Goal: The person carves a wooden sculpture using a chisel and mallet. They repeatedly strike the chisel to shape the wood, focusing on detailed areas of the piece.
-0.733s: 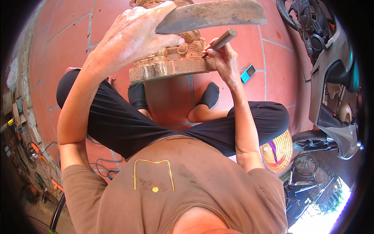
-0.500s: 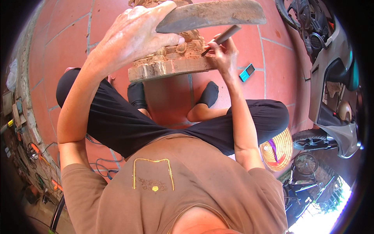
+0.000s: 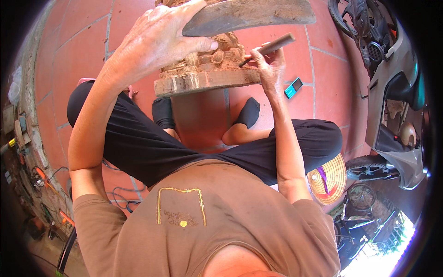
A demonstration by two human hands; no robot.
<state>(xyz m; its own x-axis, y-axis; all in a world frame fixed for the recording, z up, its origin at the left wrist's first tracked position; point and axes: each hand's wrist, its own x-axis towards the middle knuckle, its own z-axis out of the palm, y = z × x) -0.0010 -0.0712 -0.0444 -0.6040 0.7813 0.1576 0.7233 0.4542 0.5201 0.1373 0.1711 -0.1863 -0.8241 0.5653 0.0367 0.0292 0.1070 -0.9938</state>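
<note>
A reddish-brown wood carving (image 3: 210, 62) on a thick flat base stands in front of my feet, its far part hidden behind my left hand and a flat wooden bat. My left hand (image 3: 159, 44) is closed on the near end of this long, worn bat (image 3: 254, 19), which hangs over the carving and points right. At the carving's right side, my right hand (image 3: 269, 64) is closed around a chisel (image 3: 277, 44). The chisel's dark tip touches or nearly touches the carved surface just above the base, and its handle slants up to the right.
On the red tile floor (image 3: 304, 108) at right lies a small turquoise keypad phone (image 3: 293, 87). A grey motorbike (image 3: 387, 101) stands farther right, with a woven straw hat (image 3: 330, 180) by my right knee. Cables and tools (image 3: 44, 175) line the left wall.
The chisel has tilted, its handle end swinging right and slightly down. The carving has shifted slightly right, and the bat has risen a little.
</note>
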